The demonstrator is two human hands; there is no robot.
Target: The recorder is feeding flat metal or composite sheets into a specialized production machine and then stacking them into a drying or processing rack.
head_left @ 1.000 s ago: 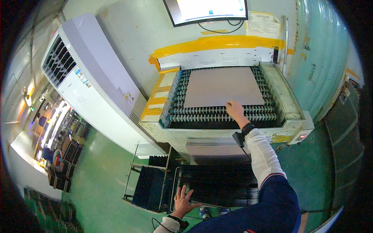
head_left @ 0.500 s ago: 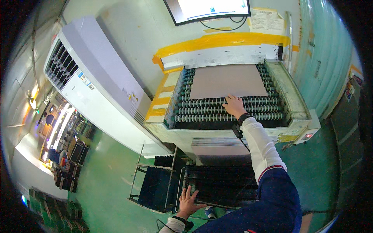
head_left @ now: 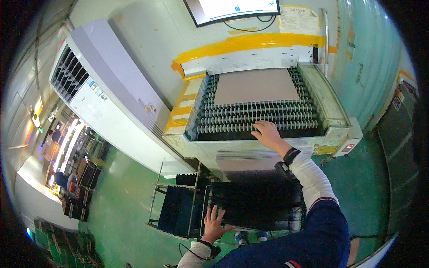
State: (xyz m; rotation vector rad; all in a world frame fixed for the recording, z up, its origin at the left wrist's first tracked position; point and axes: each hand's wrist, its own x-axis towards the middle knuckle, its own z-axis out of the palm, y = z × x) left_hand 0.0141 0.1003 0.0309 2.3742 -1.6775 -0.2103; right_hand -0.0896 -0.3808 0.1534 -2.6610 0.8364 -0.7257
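Observation:
A flat grey-beige sheet [head_left: 257, 87] lies on the rows of disc rollers [head_left: 214, 128] in a conveyor machine [head_left: 333, 96]. My right hand [head_left: 267, 135] is over the near edge of the rollers, short of the sheet, fingers apart and slightly bent, holding nothing. Lower down, my left hand [head_left: 214, 225] is spread open beside the left front part of a black slotted rack [head_left: 259, 203]; whether it touches the rack's frame I cannot tell. Below the machine's front edge stands a stack of similar sheets [head_left: 246, 164], partly hidden by my right arm.
Left of the black rack stands a metal-framed rack [head_left: 176, 210] with dark panels. A tall white air conditioner [head_left: 120, 107] leans across the left in this view. A monitor [head_left: 232, 10] hangs above the machine. Grey cabinets [head_left: 397, 134] line the right side; the floor [head_left: 120, 201] is green.
The sheet has moved farther into the machine, away from me. My right hand has come off its near edge and back toward me. The view has shifted slightly; my left hand stays open.

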